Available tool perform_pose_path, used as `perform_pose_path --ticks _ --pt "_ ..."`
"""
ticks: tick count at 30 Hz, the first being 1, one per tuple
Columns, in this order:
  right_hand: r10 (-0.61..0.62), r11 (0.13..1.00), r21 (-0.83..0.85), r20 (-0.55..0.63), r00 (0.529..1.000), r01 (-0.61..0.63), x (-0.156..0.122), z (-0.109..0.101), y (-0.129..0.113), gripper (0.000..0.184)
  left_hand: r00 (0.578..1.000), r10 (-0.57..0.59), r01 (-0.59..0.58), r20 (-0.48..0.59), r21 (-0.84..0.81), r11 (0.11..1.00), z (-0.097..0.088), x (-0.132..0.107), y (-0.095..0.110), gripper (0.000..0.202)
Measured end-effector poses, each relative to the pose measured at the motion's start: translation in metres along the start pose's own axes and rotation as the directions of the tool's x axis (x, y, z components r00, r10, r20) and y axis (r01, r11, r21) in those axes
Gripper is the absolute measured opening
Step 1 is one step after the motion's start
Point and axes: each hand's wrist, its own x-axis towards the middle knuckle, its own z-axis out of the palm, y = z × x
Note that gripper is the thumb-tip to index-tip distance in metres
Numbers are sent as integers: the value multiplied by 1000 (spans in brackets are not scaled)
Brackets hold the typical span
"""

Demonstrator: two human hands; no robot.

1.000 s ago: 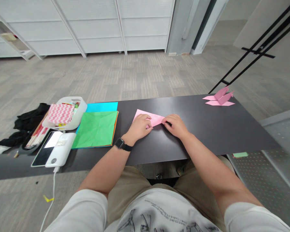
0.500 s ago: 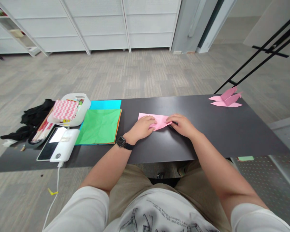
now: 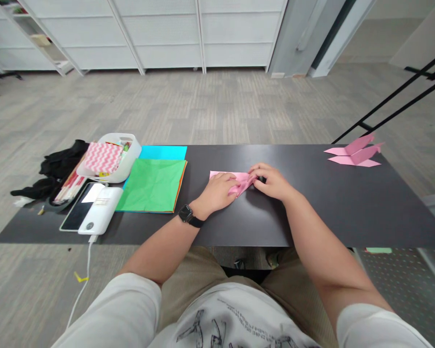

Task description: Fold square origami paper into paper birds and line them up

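Note:
A folded piece of pink paper (image 3: 242,180) lies on the dark table in front of me, its left corner showing beyond my fingers. My left hand (image 3: 219,192) rests flat across its left part, pressing it against the tabletop; a watch is on that wrist. At the paper's right end, my right hand (image 3: 270,181) has its thumb and fingers pinched on the narrow, slightly raised tip. Part of the folds is hidden under both hands. Two pink folded paper birds (image 3: 357,152) stand side by side at the table's far right.
Left of my hands lies a stack of green paper (image 3: 152,186) over a blue sheet (image 3: 163,152). Farther left are a white basket (image 3: 132,159), a phone (image 3: 74,215), a white power bank (image 3: 100,212) with a cable, and black cloth (image 3: 63,159). A black metal frame (image 3: 366,126) stands beyond the right end.
The paper's right part now looks more creased and lifted between my hands. My right fingers have shifted slightly on its tip. The whole view has tilted a little.

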Motion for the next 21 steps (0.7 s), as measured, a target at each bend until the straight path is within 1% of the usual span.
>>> perform_pose_path --ticks 3,7,12,14,18,21 --pt "15 1000 6 -28 999 -14 -3 2 5 15 1000 0 0 1 -3 1000 1 0 1 28" --pt "45 998 -33 -36 998 -46 -2 1 9 11 1000 2 -2 5 1 1000 -1 -1 2 29" --pt "60 996 -71 -40 997 -63 0 3 11 9 998 47 -46 29 -40 998 -5 1 4 23" --pt "79 993 -86 -43 996 -82 0 5 12 11 998 45 -43 33 -53 998 -7 2 5 23" --pt "106 990 -87 -37 994 -109 1 7 12 17 999 5 -4 37 -35 999 -13 2 8 25" --pt "114 989 -94 -27 993 -116 2 9 12 20 1000 9 -8 29 -32 999 -14 1 10 26"
